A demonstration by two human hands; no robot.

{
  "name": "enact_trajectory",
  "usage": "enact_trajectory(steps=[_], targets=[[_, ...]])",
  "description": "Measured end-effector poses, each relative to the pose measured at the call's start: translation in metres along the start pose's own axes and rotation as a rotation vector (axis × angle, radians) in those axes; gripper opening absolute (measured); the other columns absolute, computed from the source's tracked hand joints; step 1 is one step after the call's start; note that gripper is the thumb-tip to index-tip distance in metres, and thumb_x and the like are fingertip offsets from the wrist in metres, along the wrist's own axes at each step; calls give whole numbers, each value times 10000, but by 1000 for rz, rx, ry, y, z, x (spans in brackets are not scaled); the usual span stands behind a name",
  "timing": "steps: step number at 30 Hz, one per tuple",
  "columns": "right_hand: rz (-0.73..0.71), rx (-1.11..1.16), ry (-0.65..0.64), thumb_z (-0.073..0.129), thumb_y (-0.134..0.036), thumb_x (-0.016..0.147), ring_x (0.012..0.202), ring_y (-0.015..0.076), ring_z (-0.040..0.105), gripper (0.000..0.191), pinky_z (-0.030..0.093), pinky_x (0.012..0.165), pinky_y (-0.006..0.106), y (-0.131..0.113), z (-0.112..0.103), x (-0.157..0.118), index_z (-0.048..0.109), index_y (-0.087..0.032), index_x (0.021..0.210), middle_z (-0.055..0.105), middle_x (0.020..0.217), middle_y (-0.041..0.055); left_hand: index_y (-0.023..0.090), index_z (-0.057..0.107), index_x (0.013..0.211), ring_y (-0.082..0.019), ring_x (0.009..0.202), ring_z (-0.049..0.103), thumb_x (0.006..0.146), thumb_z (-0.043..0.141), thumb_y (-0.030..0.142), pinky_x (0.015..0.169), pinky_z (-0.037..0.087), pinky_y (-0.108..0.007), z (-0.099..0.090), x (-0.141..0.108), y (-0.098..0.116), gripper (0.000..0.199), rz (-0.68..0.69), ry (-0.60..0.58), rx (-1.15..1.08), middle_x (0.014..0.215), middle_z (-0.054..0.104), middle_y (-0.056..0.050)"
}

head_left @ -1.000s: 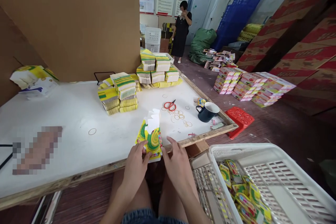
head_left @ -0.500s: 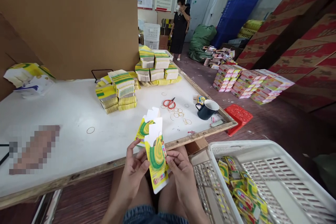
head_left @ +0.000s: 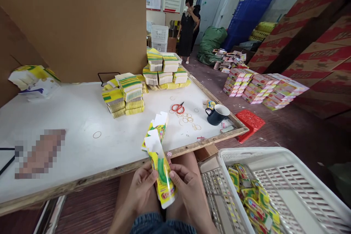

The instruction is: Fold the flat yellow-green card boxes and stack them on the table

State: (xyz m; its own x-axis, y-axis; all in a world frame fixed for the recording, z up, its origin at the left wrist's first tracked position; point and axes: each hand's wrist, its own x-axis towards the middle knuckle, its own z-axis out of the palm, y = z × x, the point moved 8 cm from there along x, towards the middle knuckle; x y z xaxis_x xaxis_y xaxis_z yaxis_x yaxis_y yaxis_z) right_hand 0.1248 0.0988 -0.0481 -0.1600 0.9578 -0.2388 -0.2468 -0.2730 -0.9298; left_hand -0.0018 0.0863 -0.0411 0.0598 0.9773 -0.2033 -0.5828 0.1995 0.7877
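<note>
Over my lap I hold a yellow and green printed carton (head_left: 162, 173), its white flaps sticking out at the upper end. My left hand (head_left: 144, 182) pinches its left edge between thumb and fingers. On the opposite edge, my right hand (head_left: 185, 181) grips it the same way. The carton looks bowed between the hands, with a shiny front. Just behind it, another carton (head_left: 161, 124) of the same print lies on the white table (head_left: 74, 153) near the front edge, partly covered by the held one.
Stacks of flat cartons (head_left: 128, 95) stand at the back of the table. Red-handled scissors (head_left: 178, 108), rubber bands (head_left: 188, 118) and a dark mug (head_left: 217, 115) lie to the right. A white crate (head_left: 252, 150) holding small cartons (head_left: 256, 204) is at my right; a red stool (head_left: 251, 122) stands behind.
The held carton has bent from flat to bowed and tilted its top leftward. Both hands have closed in on its edges, and my left fingers have curled in.
</note>
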Motion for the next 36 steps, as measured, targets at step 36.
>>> enact_trajectory(steps=[36], targets=[[-225, -323, -309, 557, -263, 910, 874, 169, 608, 345, 491, 755, 277, -33, 4, -15, 477, -264, 1246, 629, 993, 30, 249, 438, 1113, -201, 832, 650, 792, 696, 329, 745, 485, -299, 0, -15, -3, 419, -19, -151, 350, 933, 693, -40]])
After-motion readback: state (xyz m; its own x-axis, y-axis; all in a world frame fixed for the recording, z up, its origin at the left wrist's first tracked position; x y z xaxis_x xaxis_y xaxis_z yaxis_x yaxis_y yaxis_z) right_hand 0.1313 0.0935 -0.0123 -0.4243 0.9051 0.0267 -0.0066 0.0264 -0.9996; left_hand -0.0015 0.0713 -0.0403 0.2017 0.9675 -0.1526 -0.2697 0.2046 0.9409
